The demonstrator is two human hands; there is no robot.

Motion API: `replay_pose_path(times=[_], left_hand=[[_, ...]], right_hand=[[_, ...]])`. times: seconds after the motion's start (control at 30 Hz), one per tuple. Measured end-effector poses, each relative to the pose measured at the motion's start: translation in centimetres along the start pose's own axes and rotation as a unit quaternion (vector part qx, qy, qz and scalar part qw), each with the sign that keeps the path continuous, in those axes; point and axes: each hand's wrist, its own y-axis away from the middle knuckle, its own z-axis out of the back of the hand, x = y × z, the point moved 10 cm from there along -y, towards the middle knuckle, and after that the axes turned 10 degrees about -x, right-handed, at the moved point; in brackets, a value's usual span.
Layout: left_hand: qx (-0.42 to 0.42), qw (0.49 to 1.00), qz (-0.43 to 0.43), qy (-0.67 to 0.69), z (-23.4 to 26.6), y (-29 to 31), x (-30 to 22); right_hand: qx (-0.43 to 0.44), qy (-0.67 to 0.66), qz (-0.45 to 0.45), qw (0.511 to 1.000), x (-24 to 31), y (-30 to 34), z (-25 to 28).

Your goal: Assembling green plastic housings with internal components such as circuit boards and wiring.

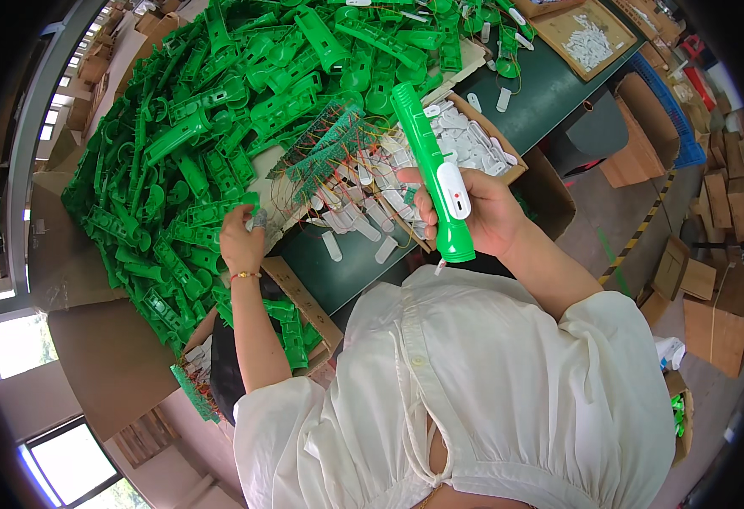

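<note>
My right hand (pixel 492 208) is wrapped round a green plastic flashlight housing (pixel 430 157) with threaded ends and a white oval panel on its side. The housing is tilted, its upper end leaning left. A small pale piece on a wire (pixel 441 267) hangs at its lower end. At the near edge of a big heap of green plastic shells (pixel 245 102), my left hand (pixel 242 242) has its fingers curled on a green shell (pixel 251 201), partly hidden. One of its fingers has a grey wrap. Between the hands lie green circuit boards (pixel 325 153) with thin wires and several white oval panels (pixel 351 219).
A carton of white panels (pixel 474 140) stands on the dark green table (pixel 330 282). Farther right are a wooden tray of small white parts (pixel 588 42) and a grey bin (pixel 591 136). An open carton with green shells (pixel 304 327) sits below my left forearm.
</note>
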Motion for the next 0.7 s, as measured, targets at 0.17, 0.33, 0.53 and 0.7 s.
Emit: replay_pose_path(times=[0.17, 0.33, 0.53, 0.7], left_hand=[[-0.007, 0.997, -0.015, 0.081, 1.3, 0.7, -4.5], [0.087, 0.894, 0.093, 0.429, 0.0, 3.4, -10.6], [0.165, 0.742, 0.119, 0.639, -0.7, 7.6, -19.6], [0.137, 0.721, 0.147, 0.663, -2.7, 8.9, -18.3]], right_hand=[[0.004, -0.023, -0.023, 0.999, -0.4, 0.1, 0.0], [-0.077, 0.056, 0.071, 0.993, 1.0, -0.1, 0.6], [-0.134, 0.136, 0.180, 0.965, 1.9, 0.3, 0.5], [-0.150, 0.157, 0.178, 0.960, 0.9, 0.4, 0.2]])
